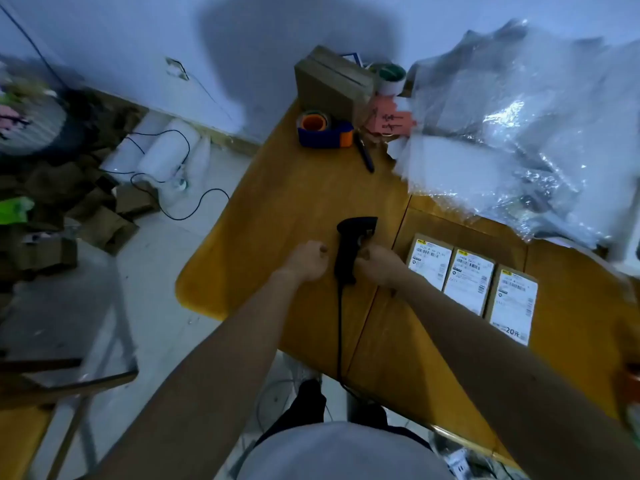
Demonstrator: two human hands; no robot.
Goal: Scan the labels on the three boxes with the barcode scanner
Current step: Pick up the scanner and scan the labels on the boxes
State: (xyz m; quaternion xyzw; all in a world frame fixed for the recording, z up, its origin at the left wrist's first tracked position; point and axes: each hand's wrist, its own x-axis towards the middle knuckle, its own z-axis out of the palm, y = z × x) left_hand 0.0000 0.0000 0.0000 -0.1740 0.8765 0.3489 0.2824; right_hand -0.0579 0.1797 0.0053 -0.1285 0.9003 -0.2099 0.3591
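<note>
A black barcode scanner [350, 247] lies on the yellow table [277, 209], its cable trailing toward me off the front edge. My right hand [379, 263] is curled against the scanner's handle, fingers wrapped on its right side. My left hand [308, 259] is a closed fist just left of the scanner, apart from it and holding nothing. To the right, three small boxes lie side by side with white labels up: the left box [429, 259], the middle box [467, 278] and the right box [512, 303].
A blue and orange tape dispenser [323, 129], a dark pen [365, 155], a cardboard box [329, 81] and pink notes [391, 121] sit at the table's far end. A bubble-wrap pile [519, 133] covers the right. Cardboard scraps and cables litter the floor on the left.
</note>
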